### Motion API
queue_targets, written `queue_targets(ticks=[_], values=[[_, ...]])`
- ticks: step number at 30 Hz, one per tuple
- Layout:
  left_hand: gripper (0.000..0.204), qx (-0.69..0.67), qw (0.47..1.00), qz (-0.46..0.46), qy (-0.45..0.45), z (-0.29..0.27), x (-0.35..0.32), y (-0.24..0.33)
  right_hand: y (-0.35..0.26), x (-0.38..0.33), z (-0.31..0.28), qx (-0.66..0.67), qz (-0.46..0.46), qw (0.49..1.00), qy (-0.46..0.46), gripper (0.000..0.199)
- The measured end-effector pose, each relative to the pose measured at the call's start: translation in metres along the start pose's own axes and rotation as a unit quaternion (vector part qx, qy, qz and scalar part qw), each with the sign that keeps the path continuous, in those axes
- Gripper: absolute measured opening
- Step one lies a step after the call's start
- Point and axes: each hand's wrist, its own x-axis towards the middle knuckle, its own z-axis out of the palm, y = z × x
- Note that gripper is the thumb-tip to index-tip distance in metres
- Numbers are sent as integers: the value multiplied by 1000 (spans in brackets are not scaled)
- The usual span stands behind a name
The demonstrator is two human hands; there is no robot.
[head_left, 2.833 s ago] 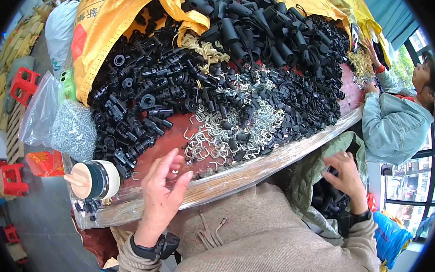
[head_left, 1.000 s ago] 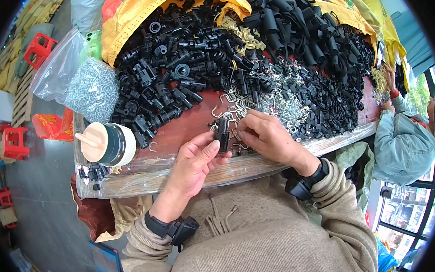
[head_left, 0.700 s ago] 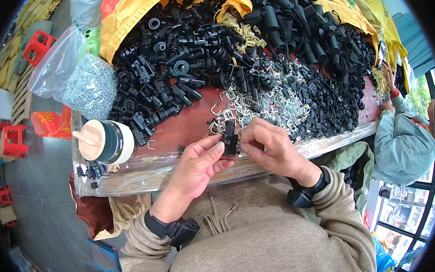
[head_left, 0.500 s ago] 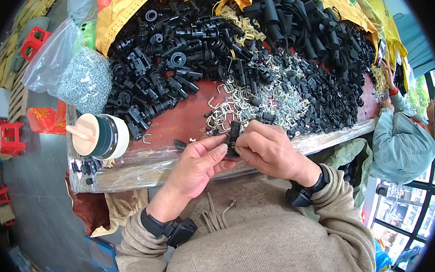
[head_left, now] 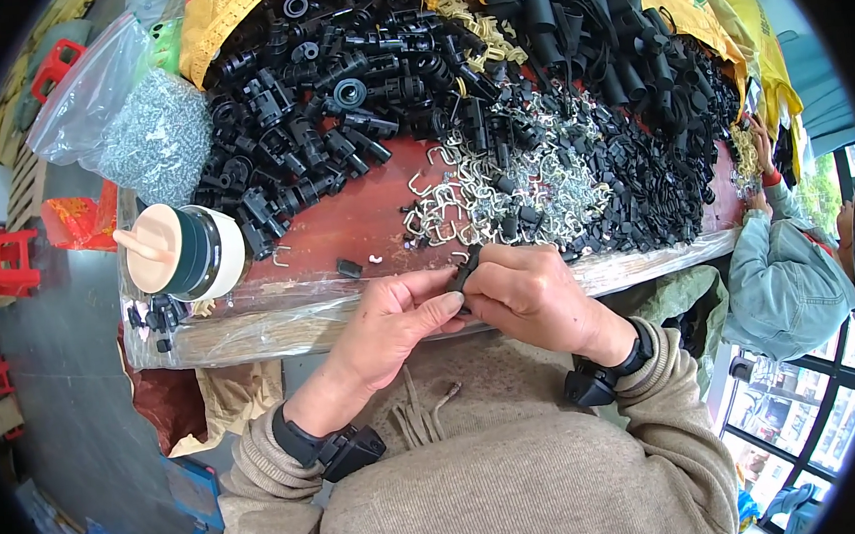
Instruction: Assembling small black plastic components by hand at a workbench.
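At the near edge of the table, both hands meet around a small black plastic part (head_left: 466, 268). My left hand (head_left: 392, 330) pinches it between thumb and fingers from the left. From the right, the curled fingers of my right hand (head_left: 532, 292) press on the same part and cover much of it. Just beyond lies a heap of bent metal hooks (head_left: 448, 202), mixed with small black plastic pieces (head_left: 638, 181) toward the right. A lone black piece (head_left: 349, 269) rests on the red tabletop (head_left: 347, 223) left of my hands.
Larger black plastic fittings (head_left: 301, 118) and black tubes (head_left: 580, 32) are piled at the back. A lidded cup (head_left: 182, 253) stands at the left corner beside a clear bag of screws (head_left: 157, 137). Another person (head_left: 791, 284) works at the far right. Red stools (head_left: 14, 263) stand on the floor.
The black part has tilted over and more of it is hidden behind my right fingers. Both hands stay together; the view has shifted slightly.
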Motion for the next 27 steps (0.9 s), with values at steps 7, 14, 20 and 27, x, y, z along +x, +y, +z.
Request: queue_targets(ticks=[7,14,20,27], values=[[30,-32,999,-11,-8,-7,-1,4,6,8,-2,100,8,994,43,9],[33,-145,989,34,-3,-20,-1,9,21,16,-13,42,67,992,96,9],[31,-190,980,46,-30,-17,0,6,13,11,-2,59,-44,991,108,15],[34,-275,958,60,-54,-7,5,8,9,7,11,-10,-107,988,112,20]])
